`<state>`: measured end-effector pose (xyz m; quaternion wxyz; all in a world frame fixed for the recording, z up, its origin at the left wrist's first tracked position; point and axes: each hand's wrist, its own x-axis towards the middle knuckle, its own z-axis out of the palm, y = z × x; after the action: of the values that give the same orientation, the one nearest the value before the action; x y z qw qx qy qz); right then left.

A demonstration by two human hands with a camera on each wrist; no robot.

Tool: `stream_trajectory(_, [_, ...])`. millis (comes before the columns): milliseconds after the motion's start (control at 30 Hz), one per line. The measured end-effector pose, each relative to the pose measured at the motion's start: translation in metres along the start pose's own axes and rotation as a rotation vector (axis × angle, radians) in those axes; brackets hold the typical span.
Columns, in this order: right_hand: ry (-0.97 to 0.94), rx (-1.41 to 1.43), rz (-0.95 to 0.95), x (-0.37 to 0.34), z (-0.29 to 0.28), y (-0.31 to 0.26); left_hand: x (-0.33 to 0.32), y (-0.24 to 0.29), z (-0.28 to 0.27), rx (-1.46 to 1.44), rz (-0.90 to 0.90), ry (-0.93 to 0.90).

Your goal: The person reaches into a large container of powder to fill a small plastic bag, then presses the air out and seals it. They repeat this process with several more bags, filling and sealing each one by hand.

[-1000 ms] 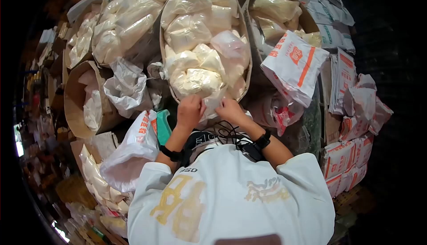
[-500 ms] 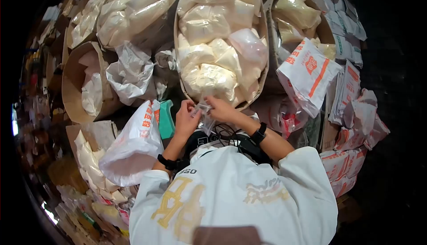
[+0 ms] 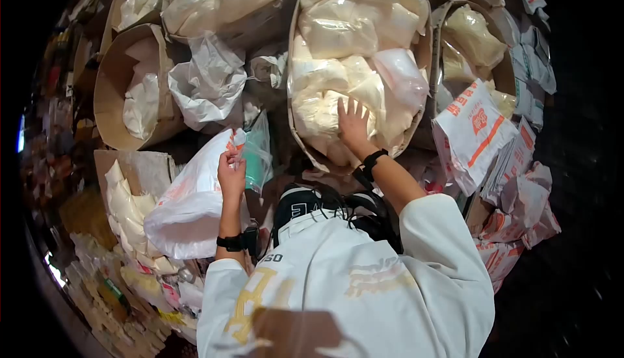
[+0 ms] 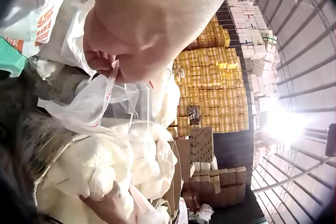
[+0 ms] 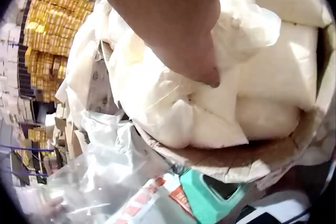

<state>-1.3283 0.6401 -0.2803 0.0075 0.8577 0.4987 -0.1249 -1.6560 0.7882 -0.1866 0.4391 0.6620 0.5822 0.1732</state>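
In the head view my left hand [image 3: 232,174] is out over the white printed sack [image 3: 195,192] at the left. It pinches a thin clear plastic bag [image 4: 86,103], which hangs limp from the fingers in the left wrist view. My right hand [image 3: 354,126] lies with spread fingers on a clear bag packed with cream-coloured contents [image 3: 318,107]. That bag sits at the near end of a tall carton [image 3: 294,127] full of similar bags. From the right wrist, the fingertips of this hand are partly hidden behind the hand itself.
A green container [image 5: 210,195] stands beside the white sack, near the person's shoes. Crumpled white sacks [image 3: 207,81] and another open carton [image 3: 107,114] are at the left. Printed white and orange sacks [image 3: 478,133] stack up at the right.
Both hands were together at the carton's near edge with the clear bag. The left has moved left with it; the right has let go and reached forward onto the filled bag.
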Motion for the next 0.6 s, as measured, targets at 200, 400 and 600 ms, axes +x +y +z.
stream_trajectory(200, [0.008, 0.379, -0.032, 0.032, 0.001, 0.040, 0.012, -0.003, -0.001, -0.204, -0.156, -0.017])
stream_trajectory(400, [-0.452, 1.380, 0.197, 0.033, 0.002, 0.102, 0.042, -0.004, 0.023, -0.207, -0.039, -0.025])
stream_trajectory(600, [-0.772, 2.072, 0.560, -0.020, -0.020, 0.109, 0.058, 0.068, 0.057, -0.050, 0.207, 0.053])
